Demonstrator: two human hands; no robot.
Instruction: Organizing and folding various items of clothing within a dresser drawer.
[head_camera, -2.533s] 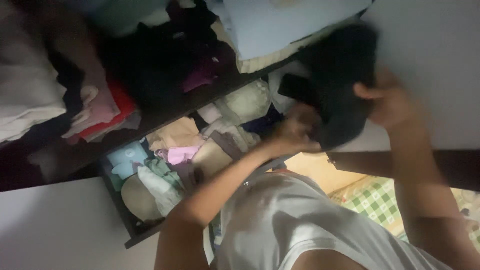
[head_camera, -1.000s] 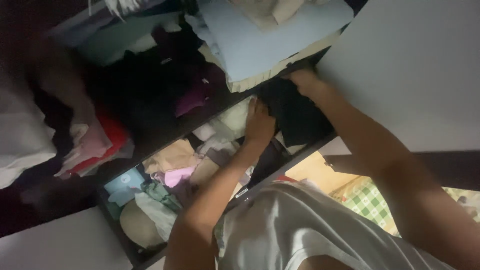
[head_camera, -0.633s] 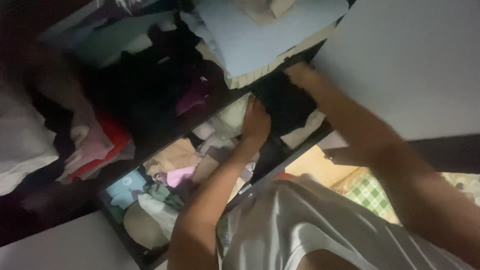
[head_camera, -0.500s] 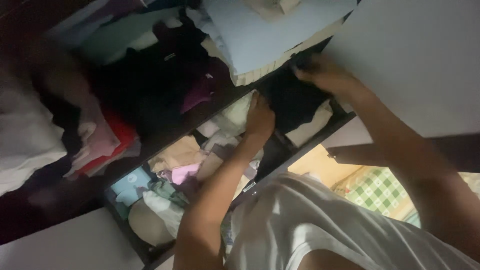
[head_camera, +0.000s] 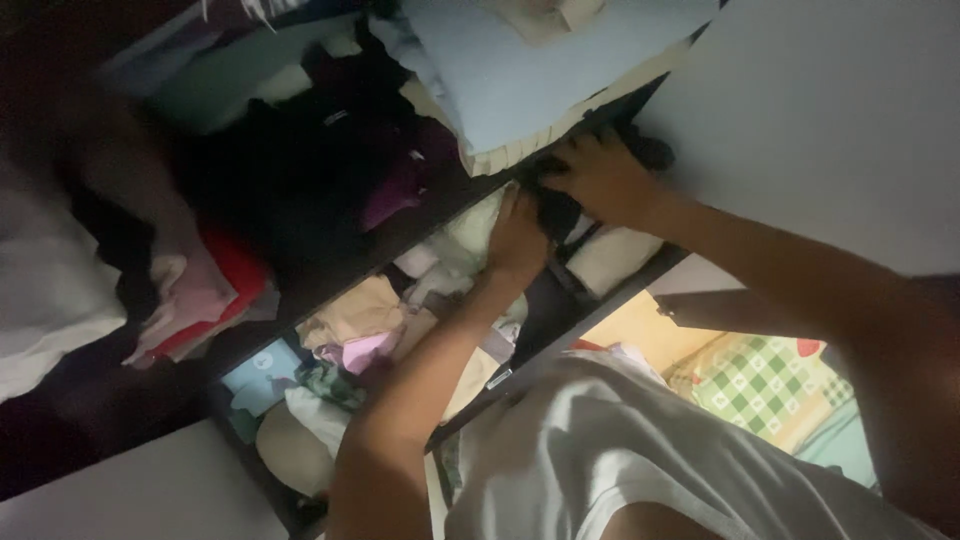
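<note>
A dark, crumpled garment sits wedged in the cluttered shelf compartment, just beside a cream folded cloth

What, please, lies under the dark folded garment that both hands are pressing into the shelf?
Under the dark folded garment, a cream folded cloth shows; the right hand and left hand hide anything else.

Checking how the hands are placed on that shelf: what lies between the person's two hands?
In the head view, a bunched black garment fills the gap between the left hand and right hand; both press on it, with nothing else between them.

dark garment in shelf compartment, under folded pile.
</note>
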